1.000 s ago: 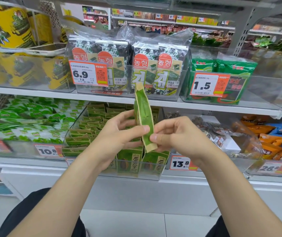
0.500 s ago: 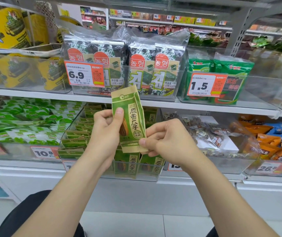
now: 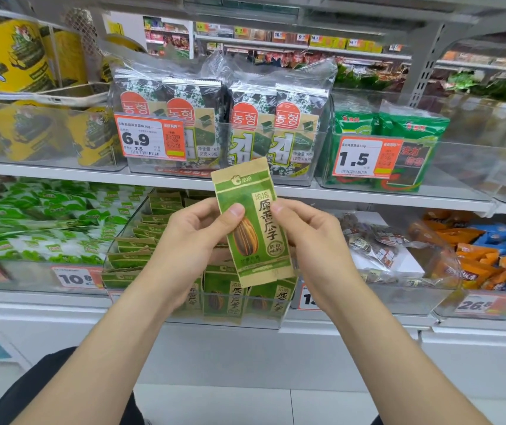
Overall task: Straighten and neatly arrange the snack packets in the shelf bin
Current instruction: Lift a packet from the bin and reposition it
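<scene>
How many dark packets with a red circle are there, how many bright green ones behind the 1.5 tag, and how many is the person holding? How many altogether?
Dark packets with a red circle: 4
Bright green packets behind the 1.5 tag: 2
Green seed packet pinched by the left hand and right hand: 1
Total: 7
</scene>
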{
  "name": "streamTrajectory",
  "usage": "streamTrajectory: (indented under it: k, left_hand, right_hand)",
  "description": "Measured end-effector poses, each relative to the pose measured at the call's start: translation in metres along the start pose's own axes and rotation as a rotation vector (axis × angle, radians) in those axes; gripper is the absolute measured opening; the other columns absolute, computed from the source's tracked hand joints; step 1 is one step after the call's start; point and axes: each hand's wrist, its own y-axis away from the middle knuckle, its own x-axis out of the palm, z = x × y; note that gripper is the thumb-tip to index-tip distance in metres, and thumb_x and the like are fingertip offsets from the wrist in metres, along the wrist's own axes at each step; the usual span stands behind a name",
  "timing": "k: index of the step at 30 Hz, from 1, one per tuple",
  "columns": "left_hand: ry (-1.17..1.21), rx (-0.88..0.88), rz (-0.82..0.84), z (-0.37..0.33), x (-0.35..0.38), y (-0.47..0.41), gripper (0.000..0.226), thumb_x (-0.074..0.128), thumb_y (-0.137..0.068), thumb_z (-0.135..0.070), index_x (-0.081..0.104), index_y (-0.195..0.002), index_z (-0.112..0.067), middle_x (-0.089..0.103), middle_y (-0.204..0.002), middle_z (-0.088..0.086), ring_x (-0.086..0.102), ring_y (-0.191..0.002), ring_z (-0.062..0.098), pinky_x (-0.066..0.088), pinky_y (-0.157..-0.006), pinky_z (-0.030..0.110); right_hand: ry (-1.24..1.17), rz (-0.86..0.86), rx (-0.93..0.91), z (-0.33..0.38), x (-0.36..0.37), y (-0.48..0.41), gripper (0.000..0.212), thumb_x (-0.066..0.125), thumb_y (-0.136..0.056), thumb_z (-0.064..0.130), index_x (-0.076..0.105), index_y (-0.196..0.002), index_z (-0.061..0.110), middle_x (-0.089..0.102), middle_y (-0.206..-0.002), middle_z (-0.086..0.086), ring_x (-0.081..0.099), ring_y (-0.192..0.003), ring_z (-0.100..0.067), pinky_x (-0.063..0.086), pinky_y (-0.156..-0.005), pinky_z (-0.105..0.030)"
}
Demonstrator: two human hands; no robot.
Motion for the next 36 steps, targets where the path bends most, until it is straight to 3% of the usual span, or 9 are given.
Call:
streamTrajectory:
  k: [3, 8, 13, 17, 20, 23, 26, 31, 36]
  left_hand:
    - [-0.011, 0.020, 0.005, 0.002, 0.004, 0.002, 0.025, 0.065, -0.102, -0.026, 0.077, -0.121, -0.014, 0.079, -0.116, 0.010, 0.077, -0.100, 0.031, 0.065, -0.075, 0.044]
    - [0.051, 0.024, -0.014, 0.005, 0.008, 0.002, 0.037, 0.048, -0.110, -0.035, 0.075, -0.124, -0.014, 0.078, -0.121, 0.009, 0.075, -0.112, 0.031, 0.063, -0.089, 0.048]
    - [0.073, 0.058, -0.018, 0.007, 0.009, 0.002, 0.026, 0.062, -0.103, -0.025, 0.078, -0.121, -0.015, 0.078, -0.121, 0.010, 0.075, -0.110, 0.029, 0.063, -0.083, 0.046]
    - [0.130, 0.052, 0.035, 0.003, 0.009, 0.005, 0.022, 0.072, -0.091, -0.021, 0.080, -0.107, -0.007, 0.078, -0.114, 0.018, 0.075, -0.101, 0.029, 0.063, -0.074, 0.042]
    - [0.170, 0.022, 0.093, 0.003, 0.012, 0.007, 0.008, 0.081, -0.088, -0.015, 0.081, -0.094, -0.011, 0.077, -0.111, 0.022, 0.075, -0.097, 0.030, 0.063, -0.075, 0.043]
    - [0.212, 0.041, 0.049, 0.003, 0.017, 0.008, 0.013, 0.081, -0.089, -0.018, 0.076, -0.077, -0.017, 0.076, -0.103, 0.018, 0.073, -0.090, 0.026, 0.063, -0.069, 0.042]
    - [0.207, 0.084, -0.039, 0.000, 0.016, 0.006, 0.010, 0.076, -0.085, -0.023, 0.076, -0.078, -0.017, 0.076, -0.099, 0.013, 0.072, -0.088, 0.023, 0.061, -0.062, 0.037]
    - [0.112, 0.165, -0.052, 0.000, 0.017, 0.007, 0.008, 0.078, -0.082, -0.020, 0.079, -0.075, -0.018, 0.079, -0.113, 0.008, 0.076, -0.099, 0.019, 0.065, -0.075, 0.045]
    - [0.034, 0.171, -0.049, 0.006, 0.015, 0.005, 0.005, 0.083, -0.083, -0.018, 0.082, -0.082, -0.013, 0.071, -0.130, 0.007, 0.071, -0.115, 0.037, 0.055, -0.098, 0.068]
  right_hand:
    - [0.007, -0.100, -0.088, -0.005, 0.001, 0.000, 0.021, 0.073, -0.099, 0.025, 0.082, -0.102, 0.006, 0.082, -0.093, -0.014, 0.076, -0.080, -0.023, 0.064, -0.076, -0.040]
    - [0.057, -0.214, -0.118, -0.010, 0.001, -0.005, 0.014, 0.070, -0.102, 0.015, 0.083, -0.097, 0.011, 0.082, -0.087, -0.010, 0.075, -0.079, -0.024, 0.064, -0.081, -0.047]
    - [0.161, -0.183, -0.214, -0.013, 0.003, -0.008, 0.026, 0.058, -0.109, 0.014, 0.081, -0.097, 0.016, 0.082, -0.092, -0.005, 0.070, -0.078, -0.013, 0.057, -0.075, -0.033]
    - [-0.027, -0.111, -0.021, -0.013, 0.006, -0.007, 0.037, 0.057, -0.109, 0.032, 0.082, -0.095, 0.009, 0.078, -0.100, -0.024, 0.064, -0.083, -0.026, 0.052, -0.079, -0.039]
    - [-0.063, -0.081, 0.066, -0.014, 0.008, -0.007, 0.039, 0.058, -0.109, 0.029, 0.082, -0.085, 0.010, 0.075, -0.078, -0.013, 0.063, -0.070, -0.025, 0.053, -0.072, -0.040]
    - [0.121, -0.134, -0.048, -0.019, 0.008, -0.009, 0.038, 0.064, -0.106, 0.029, 0.077, -0.082, 0.003, 0.066, -0.069, -0.009, 0.056, -0.064, -0.023, 0.046, -0.067, -0.042]
    - [0.148, -0.193, -0.279, -0.013, 0.008, -0.007, 0.018, 0.079, -0.095, 0.025, 0.079, -0.103, 0.009, 0.081, -0.088, 0.000, 0.076, -0.079, -0.013, 0.059, -0.076, -0.031]
    - [0.172, -0.020, -0.405, -0.004, 0.013, 0.003, 0.012, 0.078, -0.095, 0.023, 0.077, -0.096, 0.011, 0.080, -0.090, 0.000, 0.073, -0.078, -0.011, 0.057, -0.071, -0.025]
    - [-0.021, -0.015, -0.222, -0.008, 0.014, 0.000, 0.015, 0.071, -0.100, 0.022, 0.076, -0.089, 0.014, 0.074, -0.087, -0.008, 0.063, -0.080, -0.017, 0.051, -0.075, -0.033]
